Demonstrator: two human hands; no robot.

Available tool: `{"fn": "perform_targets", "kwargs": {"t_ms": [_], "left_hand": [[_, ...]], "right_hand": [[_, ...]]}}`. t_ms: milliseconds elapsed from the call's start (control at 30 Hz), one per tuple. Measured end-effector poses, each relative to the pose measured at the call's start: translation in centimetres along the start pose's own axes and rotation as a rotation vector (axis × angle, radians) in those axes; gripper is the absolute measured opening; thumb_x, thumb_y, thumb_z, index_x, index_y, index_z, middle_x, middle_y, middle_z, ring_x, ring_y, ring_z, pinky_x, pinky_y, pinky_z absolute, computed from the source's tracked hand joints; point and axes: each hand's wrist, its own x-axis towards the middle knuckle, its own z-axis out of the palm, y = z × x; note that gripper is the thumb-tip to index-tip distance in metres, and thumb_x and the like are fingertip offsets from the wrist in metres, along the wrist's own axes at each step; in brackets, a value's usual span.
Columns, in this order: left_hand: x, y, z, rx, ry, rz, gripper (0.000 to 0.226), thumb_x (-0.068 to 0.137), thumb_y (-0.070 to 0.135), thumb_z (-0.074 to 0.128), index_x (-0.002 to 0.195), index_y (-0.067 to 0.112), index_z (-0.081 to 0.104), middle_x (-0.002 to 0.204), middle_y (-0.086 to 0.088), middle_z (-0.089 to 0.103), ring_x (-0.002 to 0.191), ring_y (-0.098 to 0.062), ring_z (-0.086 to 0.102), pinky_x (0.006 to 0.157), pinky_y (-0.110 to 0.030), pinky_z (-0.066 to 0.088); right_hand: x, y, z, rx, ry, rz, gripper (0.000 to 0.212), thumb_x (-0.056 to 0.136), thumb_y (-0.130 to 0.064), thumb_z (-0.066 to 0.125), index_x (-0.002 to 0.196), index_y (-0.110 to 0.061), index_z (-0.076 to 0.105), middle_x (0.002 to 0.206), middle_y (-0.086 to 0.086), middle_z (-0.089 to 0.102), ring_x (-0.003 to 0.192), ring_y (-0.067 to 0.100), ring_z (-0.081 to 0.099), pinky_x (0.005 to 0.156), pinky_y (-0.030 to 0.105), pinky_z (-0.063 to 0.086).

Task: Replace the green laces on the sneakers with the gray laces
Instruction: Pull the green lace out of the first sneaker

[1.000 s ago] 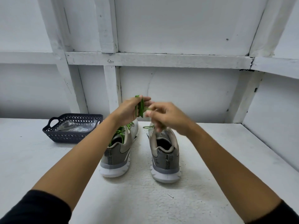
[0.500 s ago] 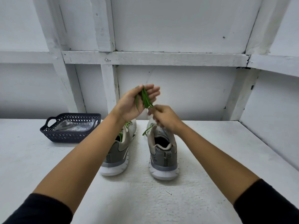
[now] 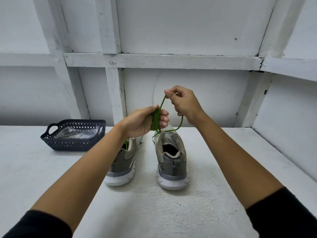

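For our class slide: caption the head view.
The left hand grips bundled green lace, right hand pinches its loose strand, above two gray sneakers.

Looks like matt woven cloth on the grey sneakers [image 3: 172,167], with smooth, rubbery white soles [image 3: 171,183]. Round corded fabric for the green lace [image 3: 155,120], no shine. Dull, dark perforated plastic for the basket [image 3: 68,143], crinkly glossy clear film [image 3: 75,133] inside. Rough, pebbly white paint on the tabletop [image 3: 154,212]. Chipped matt painted wood for the wall battens [image 3: 163,59]. Matt black cloth sleeves [image 3: 34,225].
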Motion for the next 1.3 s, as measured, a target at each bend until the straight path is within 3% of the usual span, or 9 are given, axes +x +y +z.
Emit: {"fn": "perform_targets", "kwargs": {"t_ms": [167,300,433,500,667,833,1033,1200,1300], "left_hand": [[0.1,0.9,1.3,-0.09,-0.113,0.081,0.037,0.095,0.023,0.039,0.079,0.012,0.071,0.072,-0.002,0.064,0.066,-0.013,0.062,0.072,-0.024,0.054],[0.9,2.3,0.8,-0.339,0.098,0.303,0.044,0.096,0.021,0.034,0.08,0.008,0.072,0.084,-0.006,0.072,0.081,-0.017,0.07,0.081,-0.028,0.056],[1.8,2.6,-0.9,-0.179,0.322,0.351,0.037,0.102,0.022,0.024,0.103,0.012,0.059,0.103,0.0,0.07,0.108,-0.014,0.06,0.091,-0.026,0.042],[1.8,1.9,-1.6,-0.097,0.343,0.295,0.036,0.103,0.022,0.024,0.107,0.011,0.058,0.106,0.001,0.068,0.112,-0.015,0.057,0.092,-0.025,0.041],[0.9,-0.3,-0.9,0.067,0.16,0.092,0.038,0.102,0.024,0.027,0.112,0.004,0.059,0.1,-0.007,0.068,0.095,-0.015,0.063,0.089,-0.027,0.046],[0.2,-0.9,2.2,-0.043,-0.039,0.019,0.041,0.093,0.033,0.034,0.101,0.004,0.061,0.085,-0.007,0.068,0.083,-0.018,0.067,0.081,-0.027,0.054],[0.2,-0.8,4.7,-0.227,-0.099,0.135,0.039,0.091,0.026,0.036,0.076,0.012,0.069,0.059,0.003,0.049,0.05,-0.009,0.049,0.059,-0.022,0.05],[1.9,-0.8,4.8,-0.356,0.079,0.259,0.033,0.1,0.021,0.03,0.083,0.009,0.055,0.06,0.003,0.053,0.054,-0.01,0.055,0.062,-0.022,0.051],[3.0,-1.6,4.4,-0.157,0.258,0.314,0.033,0.103,0.019,0.027,0.088,0.007,0.054,0.066,0.001,0.066,0.068,-0.014,0.067,0.075,-0.026,0.051]], "right_hand": [[-0.1,3.1,1.4,0.109,-0.056,0.162,0.03,0.096,-0.036,0.051,0.069,-0.021,0.052,0.054,-0.004,0.036,0.037,0.004,0.025,0.037,0.013,0.019],[-2.0,4.5,2.9,-0.055,-0.117,0.176,0.036,0.1,-0.03,0.041,0.068,-0.017,0.052,0.055,-0.001,0.04,0.033,0.0,0.032,0.036,0.015,0.026],[-4.0,4.2,3.3,-0.201,-0.212,0.093,0.03,0.099,-0.027,0.043,0.072,-0.022,0.054,0.056,-0.006,0.042,0.043,0.0,0.038,0.052,0.019,0.033],[-4.5,3.0,3.1,-0.165,-0.188,0.049,0.023,0.098,-0.024,0.048,0.077,-0.019,0.055,0.056,-0.008,0.041,0.043,-0.001,0.037,0.052,0.017,0.032],[-3.2,-0.5,1.2,-0.133,-0.118,-0.068,0.016,0.096,-0.018,0.052,0.086,-0.008,0.059,0.075,-0.002,0.061,0.053,-0.006,0.056,0.053,0.014,0.045],[-1.1,-1.4,-1.1,-0.145,-0.032,-0.048,0.021,0.095,-0.024,0.053,0.076,-0.016,0.057,0.053,-0.013,0.042,0.036,0.0,0.035,0.038,0.014,0.028],[-1.6,3.1,-1.2,0.283,-0.02,0.169,0.024,0.095,-0.027,0.053,0.075,-0.015,0.054,0.049,-0.007,0.033,0.037,0.004,0.023,0.036,0.015,0.017],[-5.3,5.5,0.6,0.298,-0.012,0.268,0.023,0.098,-0.015,0.048,0.078,-0.014,0.058,0.053,-0.003,0.033,0.036,0.003,0.027,0.035,0.015,0.021],[-7.4,5.3,0.6,0.041,-0.025,0.255,0.019,0.097,-0.009,0.048,0.101,-0.01,0.066,0.057,-0.003,0.046,0.044,0.003,0.043,0.045,0.015,0.037]]}}
